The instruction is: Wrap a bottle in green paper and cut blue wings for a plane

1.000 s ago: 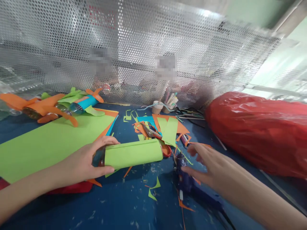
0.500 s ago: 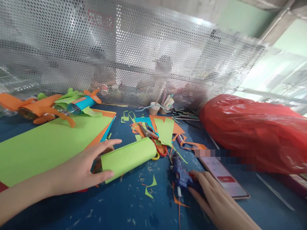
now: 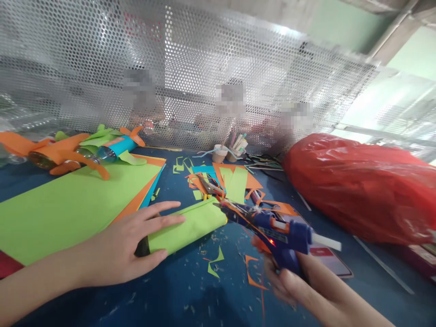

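A green paper-wrapped cylinder point(image 3: 192, 226) lies on the blue table, tilted up to the right. My left hand point(image 3: 146, 238) rests on its left end, thumb at the near side and fingers over the top, holding it. In my right hand point(image 3: 289, 277) is a dark blue glue gun point(image 3: 272, 234) with a lit red light and a white glue stick out of its back. The gun's nozzle points left, at the far right end of the cylinder. Scissors point(image 3: 207, 185) lie behind the cylinder among paper scraps.
Large green sheets point(image 3: 85, 200) cover the left side. Paper-decorated bottles point(image 3: 117, 147) stand behind them. Cups of markers point(image 3: 235, 150) are at the back. A red plastic bag point(image 3: 357, 186) fills the right, near a phone point(image 3: 335, 265). People show behind the perforated screen point(image 3: 204, 59).
My right hand has lifted the glue gun off the table and swung its nozzle left to the cylinder. My left hand's fingers have moved onto the top of the cylinder.
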{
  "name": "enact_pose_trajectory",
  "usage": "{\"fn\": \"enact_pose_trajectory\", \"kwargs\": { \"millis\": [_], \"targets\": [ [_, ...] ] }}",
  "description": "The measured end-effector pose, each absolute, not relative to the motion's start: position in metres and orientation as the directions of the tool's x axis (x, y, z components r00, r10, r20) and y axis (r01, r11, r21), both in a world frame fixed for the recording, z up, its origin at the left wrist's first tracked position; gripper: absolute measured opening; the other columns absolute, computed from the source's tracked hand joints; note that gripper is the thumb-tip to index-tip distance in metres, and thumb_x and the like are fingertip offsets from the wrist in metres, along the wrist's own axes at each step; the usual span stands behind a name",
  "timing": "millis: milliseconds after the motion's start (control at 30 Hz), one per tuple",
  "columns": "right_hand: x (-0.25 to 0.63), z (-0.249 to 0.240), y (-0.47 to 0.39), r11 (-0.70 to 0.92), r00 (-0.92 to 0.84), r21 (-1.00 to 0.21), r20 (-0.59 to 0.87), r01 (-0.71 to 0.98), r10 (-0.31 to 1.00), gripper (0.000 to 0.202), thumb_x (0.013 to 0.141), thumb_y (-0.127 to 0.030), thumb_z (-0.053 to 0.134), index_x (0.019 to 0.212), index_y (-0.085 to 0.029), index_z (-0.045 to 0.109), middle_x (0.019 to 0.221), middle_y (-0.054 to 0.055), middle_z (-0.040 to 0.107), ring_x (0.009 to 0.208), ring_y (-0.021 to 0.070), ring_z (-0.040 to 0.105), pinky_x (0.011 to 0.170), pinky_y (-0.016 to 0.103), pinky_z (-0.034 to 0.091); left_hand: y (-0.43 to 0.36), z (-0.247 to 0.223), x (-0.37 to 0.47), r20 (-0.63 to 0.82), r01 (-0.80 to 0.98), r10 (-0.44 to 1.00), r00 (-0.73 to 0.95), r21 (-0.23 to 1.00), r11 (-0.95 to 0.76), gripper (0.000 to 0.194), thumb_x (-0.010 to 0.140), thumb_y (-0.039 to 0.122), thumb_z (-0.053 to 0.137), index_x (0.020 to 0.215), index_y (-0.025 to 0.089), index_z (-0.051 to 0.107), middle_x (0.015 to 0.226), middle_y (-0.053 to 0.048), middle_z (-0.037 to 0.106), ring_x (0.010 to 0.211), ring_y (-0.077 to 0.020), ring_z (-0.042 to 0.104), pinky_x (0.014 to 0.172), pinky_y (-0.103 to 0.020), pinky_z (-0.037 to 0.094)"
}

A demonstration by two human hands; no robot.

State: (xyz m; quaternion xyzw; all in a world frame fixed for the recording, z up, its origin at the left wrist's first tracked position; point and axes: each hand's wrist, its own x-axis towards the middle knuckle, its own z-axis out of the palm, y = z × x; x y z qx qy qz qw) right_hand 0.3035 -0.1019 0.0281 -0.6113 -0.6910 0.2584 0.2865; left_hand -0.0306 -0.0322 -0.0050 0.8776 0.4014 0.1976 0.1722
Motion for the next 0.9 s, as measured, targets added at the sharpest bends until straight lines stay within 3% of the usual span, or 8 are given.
{"fn": "enact_pose_trajectory", "kwargs": {
  "millis": [67,133,333,633,767,900],
  "targets": [
    [0.279,0.036,-0.098,-0.022,-0.018,-0.787,-0.041,0.616,0.999,0.037,0.088,-0.055,0.048,0.078,-0.023,0.064,0.067,0.002,0.067,0.061,0.0186,0.066,0.056,0.023,0.058,-0.032,-0.005,-0.030,0.212,0.625,0.760,0.615,0.458,-0.633,0.055,0.089,0.029,0.050,0.141,0.042,0.035,0.154,0.002,0.033,0.130,-0.0281,0.046,0.107,-0.048,0.039],
    [0.262,0.040,-0.096,-0.040,-0.010,-0.789,-0.058,0.613,0.998,0.038,0.088,-0.056,0.048,0.075,-0.023,0.062,0.066,0.002,0.065,0.060,0.0178,0.064,0.055,0.023,0.057,-0.032,-0.006,-0.030,0.224,0.612,0.750,0.623,0.458,-0.645,0.058,0.089,0.030,0.051,0.142,0.041,0.032,0.152,0.002,0.036,0.130,-0.0281,0.045,0.108,-0.048,0.038],
    [0.249,0.047,-0.091,0.019,-0.004,-0.739,0.021,0.673,1.000,0.042,0.084,-0.061,0.053,0.094,-0.022,0.067,0.086,0.007,0.070,0.084,0.0236,0.065,0.079,0.031,0.055,-0.032,-0.007,-0.029,0.279,0.585,0.723,0.632,0.440,-0.682,0.060,0.089,0.031,0.052,0.144,0.038,0.029,0.150,0.000,0.040,0.130,-0.0277,0.046,0.109,-0.048,0.037],
    [0.244,0.044,-0.080,0.121,-0.088,-0.713,0.083,0.690,0.993,0.052,0.084,-0.068,0.046,0.091,-0.021,0.068,0.081,0.010,0.072,0.084,0.0261,0.067,0.068,0.032,0.058,-0.032,-0.006,-0.031,0.288,0.593,0.699,0.654,0.378,-0.711,0.062,0.089,0.032,0.053,0.145,0.036,0.028,0.150,0.001,0.041,0.133,-0.0248,0.043,0.109,-0.044,0.038],
    [0.245,0.044,-0.079,0.131,-0.102,-0.693,0.083,0.708,0.991,0.047,0.086,-0.063,0.048,0.098,-0.021,0.068,0.091,0.011,0.072,0.090,0.0269,0.067,0.073,0.033,0.058,-0.031,-0.009,-0.031,0.315,0.597,0.699,0.642,0.366,-0.714,0.060,0.089,0.033,0.053,0.145,0.036,0.030,0.150,0.001,0.042,0.132,-0.0236,0.045,0.107,-0.041,0.041],
    [0.249,0.047,-0.079,0.202,-0.167,-0.668,0.117,0.716,0.979,0.046,0.085,-0.063,0.049,0.093,-0.022,0.069,0.086,0.009,0.072,0.092,0.0274,0.067,0.076,0.035,0.058,-0.032,-0.010,-0.031,0.331,0.586,0.687,0.647,0.361,-0.726,0.061,0.089,0.032,0.052,0.145,0.036,0.028,0.149,0.002,0.042,0.131,-0.0233,0.045,0.107,-0.040,0.040]
  ]
}}
